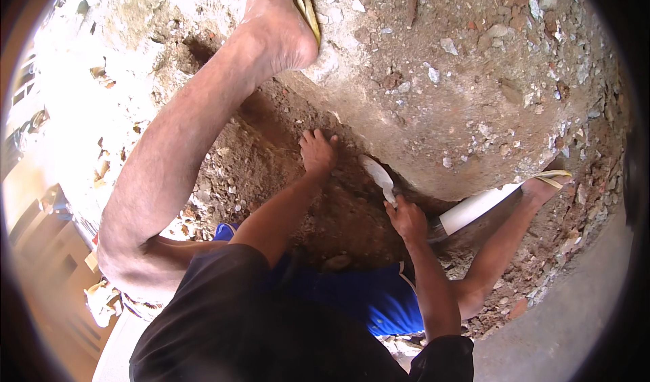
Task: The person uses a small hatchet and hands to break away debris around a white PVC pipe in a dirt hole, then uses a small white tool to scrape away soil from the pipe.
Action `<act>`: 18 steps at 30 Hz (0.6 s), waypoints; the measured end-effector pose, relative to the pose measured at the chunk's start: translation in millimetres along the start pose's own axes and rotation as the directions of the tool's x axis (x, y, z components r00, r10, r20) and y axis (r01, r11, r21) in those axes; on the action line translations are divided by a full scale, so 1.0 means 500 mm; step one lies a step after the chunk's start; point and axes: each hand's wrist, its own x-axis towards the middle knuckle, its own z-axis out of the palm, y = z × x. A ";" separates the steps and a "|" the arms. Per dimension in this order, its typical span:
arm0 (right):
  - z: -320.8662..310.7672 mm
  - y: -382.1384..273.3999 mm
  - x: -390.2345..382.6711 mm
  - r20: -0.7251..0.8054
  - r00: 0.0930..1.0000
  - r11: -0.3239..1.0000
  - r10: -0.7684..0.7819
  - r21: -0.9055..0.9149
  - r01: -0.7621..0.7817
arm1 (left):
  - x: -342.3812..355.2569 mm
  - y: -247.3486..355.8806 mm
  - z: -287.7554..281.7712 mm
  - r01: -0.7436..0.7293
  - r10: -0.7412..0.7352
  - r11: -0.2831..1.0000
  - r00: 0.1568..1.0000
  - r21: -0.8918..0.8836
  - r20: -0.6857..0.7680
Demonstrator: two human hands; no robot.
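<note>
My left hand (318, 152) rests on brown soil in the trench (271, 124), its fingers spread and empty, just below an overhanging edge of pale compacted ground (420, 131). My right hand (406, 219) grips the handle of a trowel (376, 175), whose pale, dirt-smeared blade lies in the narrow gap under that edge, to the right of my left hand. A white pipe (477, 209) lies along the trench just right of my right hand, with a darker piece at its near end.
My bent legs (162, 152) straddle the trench, the feet in yellowish flip-flops (305, 9). Rubble and stones (433, 74) are scattered over the dirt. A grey concrete surface (562, 301) curves along the lower right; a sunlit tan structure with slots (54, 267) stands at the far left.
</note>
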 end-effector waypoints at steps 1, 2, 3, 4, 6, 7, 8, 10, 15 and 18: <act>0.000 -0.005 0.011 0.020 1.000 1.000 -0.006 0.031 0.005 | -0.005 0.000 0.009 -0.007 0.007 1.000 1.000 0.005 -0.016; -0.001 -0.007 0.022 0.038 0.999 0.998 -0.009 0.063 0.006 | -0.011 0.003 0.014 -0.018 0.019 1.000 0.999 0.007 -0.029; 0.012 0.004 0.034 0.037 0.999 0.995 -0.010 0.098 0.006 | -0.015 0.002 0.017 -0.030 0.030 0.999 0.998 0.016 -0.050; 0.018 0.008 0.044 0.036 0.999 0.991 -0.023 0.131 0.018 | -0.018 0.002 0.020 -0.041 0.043 0.999 0.997 0.024 -0.070; 0.019 0.009 0.058 0.037 0.997 0.980 -0.067 0.192 0.059 | -0.023 0.001 0.027 -0.045 0.046 0.999 0.995 0.012 -0.084; 0.020 0.006 0.071 0.061 0.996 0.979 -0.070 0.194 0.057 | -0.022 -0.001 0.029 -0.042 0.041 0.999 0.996 -0.005 -0.076; 0.015 -0.004 0.079 0.087 0.993 0.979 -0.073 0.196 0.055 | -0.020 -0.003 0.032 -0.038 0.036 0.999 0.997 -0.024 -0.072; -0.003 -0.069 0.092 0.130 0.991 0.980 -0.036 0.198 0.010 | -0.019 -0.003 0.052 -0.050 0.048 0.999 0.992 -0.021 -0.121; -0.012 -0.112 0.110 0.238 0.969 0.956 -0.059 0.293 -0.014 | -0.033 0.005 0.070 -0.054 0.040 0.997 0.974 -0.058 -0.221; 0.012 -0.102 0.103 0.235 0.967 0.942 -0.099 0.335 0.015 | -0.064 0.012 0.076 -0.096 0.068 0.991 0.964 -0.098 -0.257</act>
